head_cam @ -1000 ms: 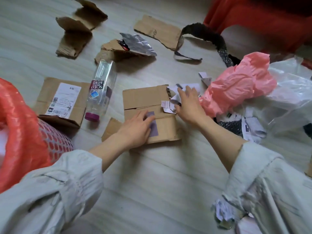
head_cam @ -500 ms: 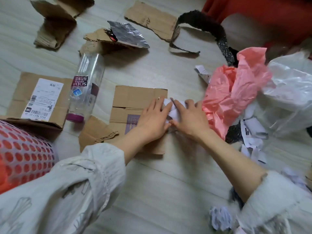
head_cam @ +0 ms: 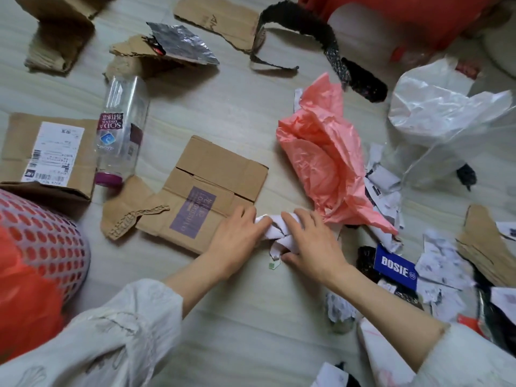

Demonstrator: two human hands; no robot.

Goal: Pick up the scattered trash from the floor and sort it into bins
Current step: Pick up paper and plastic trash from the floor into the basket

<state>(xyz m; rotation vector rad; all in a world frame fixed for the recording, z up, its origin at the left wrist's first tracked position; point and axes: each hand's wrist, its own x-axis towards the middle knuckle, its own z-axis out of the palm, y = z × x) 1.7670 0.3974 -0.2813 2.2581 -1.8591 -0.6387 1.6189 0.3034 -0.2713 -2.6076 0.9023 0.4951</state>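
My left hand [head_cam: 237,236] and my right hand [head_cam: 311,241] meet on the floor at the near right corner of a flat cardboard piece with a purple print [head_cam: 215,174]. Between them lies a bunch of white paper scraps [head_cam: 275,233]. My right fingers curl over the scraps with the thumb beneath, and my left fingertips pinch the scraps' left end. A white mesh bin with a red liner [head_cam: 42,247] stands at the left. A clear soda bottle [head_cam: 122,127] lies left of the cardboard.
A crumpled pink plastic bag [head_cam: 321,152] and a white plastic bag [head_cam: 435,107] lie to the right, with more paper scraps and a blue BOSIE card [head_cam: 395,266]. Labelled cardboard [head_cam: 50,152], foil [head_cam: 181,43], torn cardboard and a black strip [head_cam: 307,23] lie further away.
My left hand left the purple print and joined my right hand. Both hands drew the white paper scraps toward me, off the cardboard's right edge onto the floor.
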